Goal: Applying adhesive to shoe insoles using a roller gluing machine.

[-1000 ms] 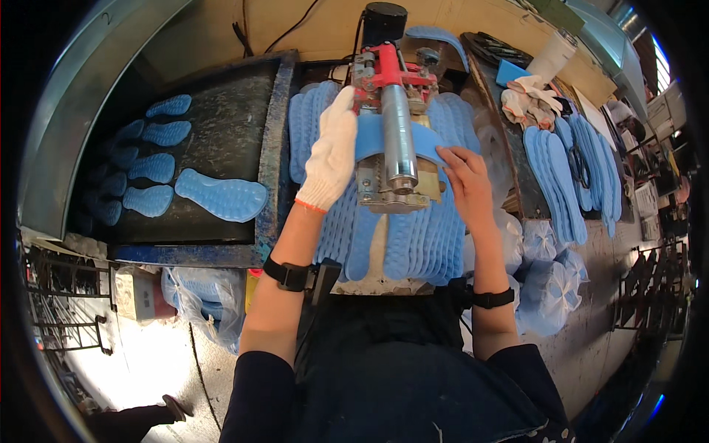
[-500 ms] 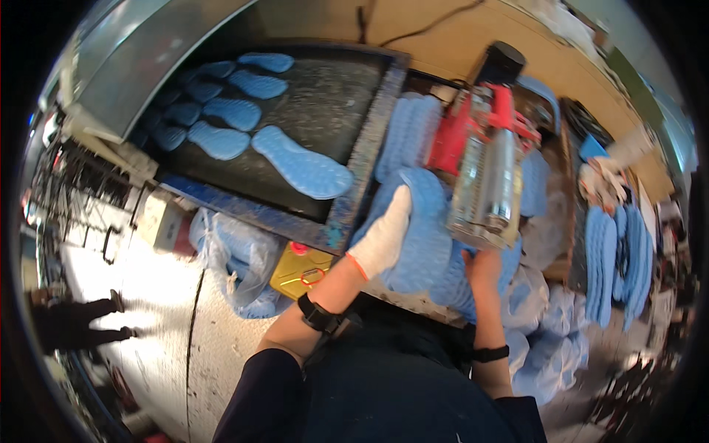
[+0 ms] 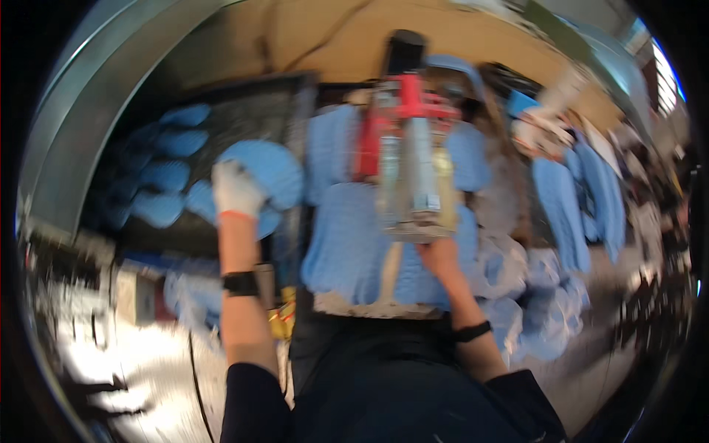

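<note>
My left hand [image 3: 238, 190], in a white glove with an orange cuff, grips a blue insole [image 3: 269, 170] over a dark, blue-edged conveyor bed [image 3: 288, 111]. Beneath it, partly covered, lies another blue insole [image 3: 201, 198]. Several more blue insoles [image 3: 159, 210] lie farther left on the bed. My bare right hand [image 3: 441, 260] is at the near end of a red and silver roller machine [image 3: 419, 162], beside a stack of blue insoles [image 3: 421, 284]; its fingertips are hidden and blurred. Another insole stack [image 3: 343, 240] stands between the bed and the machine.
More blue insoles [image 3: 557, 207] hang over the right edge, with white gloves [image 3: 543, 133] above them. Clear bags of blue insoles [image 3: 543, 317] sit at the lower right, and another bag [image 3: 193, 303] at the lower left. A metal hood [image 3: 81, 125] overhangs the left side.
My left hand has moved left from the insole stack to above the conveyor bed, carrying a blue insole. My right hand stays by the machine's near end. The view has turned right.
</note>
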Demonstrator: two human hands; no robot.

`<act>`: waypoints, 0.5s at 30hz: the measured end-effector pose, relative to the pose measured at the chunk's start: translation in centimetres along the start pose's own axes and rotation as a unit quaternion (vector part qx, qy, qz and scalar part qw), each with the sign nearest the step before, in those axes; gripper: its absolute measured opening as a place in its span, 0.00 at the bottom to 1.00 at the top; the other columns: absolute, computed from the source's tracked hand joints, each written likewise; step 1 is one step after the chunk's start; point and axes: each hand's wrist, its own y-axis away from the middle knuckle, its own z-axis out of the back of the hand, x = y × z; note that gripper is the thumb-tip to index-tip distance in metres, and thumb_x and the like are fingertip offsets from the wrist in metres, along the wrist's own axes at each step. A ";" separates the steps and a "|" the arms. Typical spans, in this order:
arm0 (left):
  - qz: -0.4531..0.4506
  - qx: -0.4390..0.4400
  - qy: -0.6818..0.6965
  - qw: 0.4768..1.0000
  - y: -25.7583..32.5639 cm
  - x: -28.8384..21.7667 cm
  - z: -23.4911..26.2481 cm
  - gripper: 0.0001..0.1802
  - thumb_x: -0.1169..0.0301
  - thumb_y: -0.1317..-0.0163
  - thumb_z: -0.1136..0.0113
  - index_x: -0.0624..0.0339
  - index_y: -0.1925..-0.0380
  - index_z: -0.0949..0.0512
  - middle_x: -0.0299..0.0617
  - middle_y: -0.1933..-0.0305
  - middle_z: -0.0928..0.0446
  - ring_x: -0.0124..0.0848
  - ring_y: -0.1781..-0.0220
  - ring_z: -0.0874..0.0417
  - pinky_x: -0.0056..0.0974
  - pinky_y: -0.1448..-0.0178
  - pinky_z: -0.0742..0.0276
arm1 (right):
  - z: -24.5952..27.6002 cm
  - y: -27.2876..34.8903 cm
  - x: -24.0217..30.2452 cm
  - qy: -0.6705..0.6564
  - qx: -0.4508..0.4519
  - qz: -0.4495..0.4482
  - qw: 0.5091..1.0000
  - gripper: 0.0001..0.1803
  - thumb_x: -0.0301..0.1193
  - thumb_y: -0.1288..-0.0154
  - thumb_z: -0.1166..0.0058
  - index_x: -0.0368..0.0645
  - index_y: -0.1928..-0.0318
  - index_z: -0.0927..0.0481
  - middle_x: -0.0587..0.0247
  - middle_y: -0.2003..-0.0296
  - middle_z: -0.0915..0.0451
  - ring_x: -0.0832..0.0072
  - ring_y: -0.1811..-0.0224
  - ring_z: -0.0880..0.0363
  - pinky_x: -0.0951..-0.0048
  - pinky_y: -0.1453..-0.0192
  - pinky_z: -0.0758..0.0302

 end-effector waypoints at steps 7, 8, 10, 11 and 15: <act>-0.022 0.239 -0.241 0.940 -1.3 10.7 -7.0 0.28 0.49 0.33 0.62 0.47 0.40 0.26 0.39 0.33 0.29 0.41 0.33 0.31 0.43 0.31 0.44 | 0.8 -0.3 3.6 -0.038 -0.058 -0.006 0.998 0.16 0.35 0.47 0.38 0.43 0.59 0.22 0.50 0.62 0.19 0.51 0.58 0.20 0.53 0.59 0.23; -0.034 0.237 -0.233 0.943 -2.0 9.2 -8.2 0.28 0.49 0.33 0.62 0.47 0.40 0.26 0.39 0.33 0.29 0.41 0.33 0.31 0.43 0.31 0.44 | 1.1 -0.2 3.6 -0.042 -0.037 -0.024 0.998 0.17 0.34 0.47 0.38 0.42 0.58 0.23 0.50 0.60 0.20 0.51 0.57 0.20 0.53 0.58 0.23; 0.112 0.175 0.165 0.964 -3.0 8.1 -9.2 0.24 0.59 0.35 0.57 0.57 0.43 0.26 0.44 0.37 0.26 0.39 0.35 0.28 0.46 0.33 0.37 | 1.4 0.0 3.5 -0.051 -0.012 -0.038 0.998 0.18 0.34 0.48 0.38 0.41 0.57 0.24 0.50 0.59 0.20 0.51 0.55 0.20 0.53 0.58 0.23; 0.188 0.130 0.349 0.909 -2.9 8.3 -8.8 0.23 0.63 0.36 0.55 0.61 0.45 0.25 0.47 0.38 0.25 0.38 0.37 0.26 0.47 0.35 0.34 | 1.1 -0.2 3.3 -0.042 -0.021 -0.029 0.998 0.18 0.33 0.46 0.39 0.41 0.55 0.24 0.50 0.60 0.21 0.53 0.56 0.20 0.54 0.58 0.22; 0.079 0.178 0.346 0.918 -4.7 -2.0 -0.1 0.16 0.76 0.48 0.40 0.68 0.57 0.19 0.46 0.53 0.16 0.34 0.49 0.17 0.38 0.42 0.23 | 0.6 0.1 -0.7 0.016 0.001 -0.083 0.996 0.20 0.33 0.46 0.40 0.42 0.53 0.23 0.49 0.62 0.20 0.52 0.58 0.19 0.53 0.59 0.22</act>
